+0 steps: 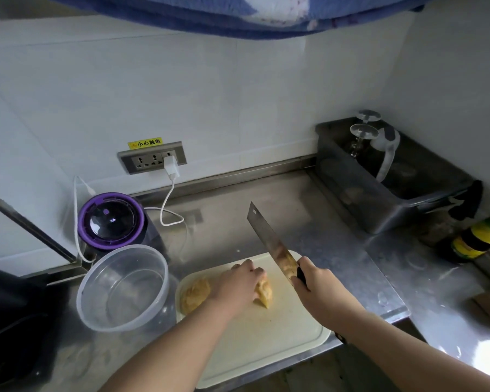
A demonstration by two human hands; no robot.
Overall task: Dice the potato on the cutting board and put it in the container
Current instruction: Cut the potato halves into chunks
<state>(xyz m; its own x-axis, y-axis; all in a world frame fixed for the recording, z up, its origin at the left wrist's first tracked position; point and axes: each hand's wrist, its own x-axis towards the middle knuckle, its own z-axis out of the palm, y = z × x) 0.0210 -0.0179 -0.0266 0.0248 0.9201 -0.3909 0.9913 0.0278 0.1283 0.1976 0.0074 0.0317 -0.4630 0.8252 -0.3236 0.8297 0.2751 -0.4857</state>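
Far left: container [130,295], nothing in it, just beside board [266,335]. On board's left part: cut potato chunk [195,295]. Right of that: second chunk [265,292], pinned under left hand [238,281], fingers curled over it. Just right of it: knife [269,239], handle clenched in right hand [313,278], blade lifted, tip pointing away and leftward. Likely next: bringing blade down across second chunk, immediately left of the edge.

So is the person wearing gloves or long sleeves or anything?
No gloves and no sleeves. The left hand and the right hand are bare, and bare all the way back to the picture's edge. No ring, watch or bracelet shows on either one.
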